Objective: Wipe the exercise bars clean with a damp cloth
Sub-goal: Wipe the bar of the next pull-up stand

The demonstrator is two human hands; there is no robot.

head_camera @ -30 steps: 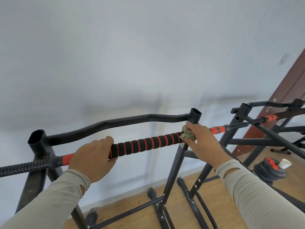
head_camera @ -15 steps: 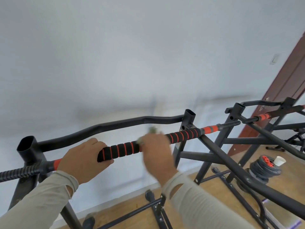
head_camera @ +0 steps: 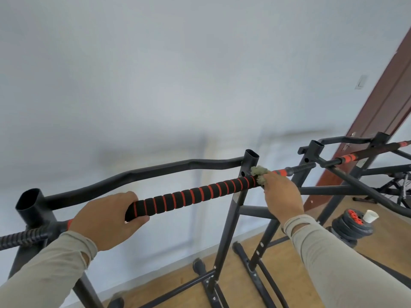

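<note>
The padded bar (head_camera: 195, 196) is gripped by the left hand (head_camera: 106, 223); the cloth (head_camera: 259, 174) is pinched at its far end by the right hand (head_camera: 282, 196). Firm, full-length strokes are advised.

A foam-gripped bar (head_camera: 195, 198) runs left to right across two rack uprights. The left hand (head_camera: 106, 223) grips its left end; the right hand (head_camera: 281, 196) presses a cloth (head_camera: 259, 173) on its right end, beside the right upright (head_camera: 249, 165). A bent crossbar (head_camera: 138, 174) lies behind. Weight plates (head_camera: 352, 225) sit on the floor (head_camera: 378, 247), right.
</note>
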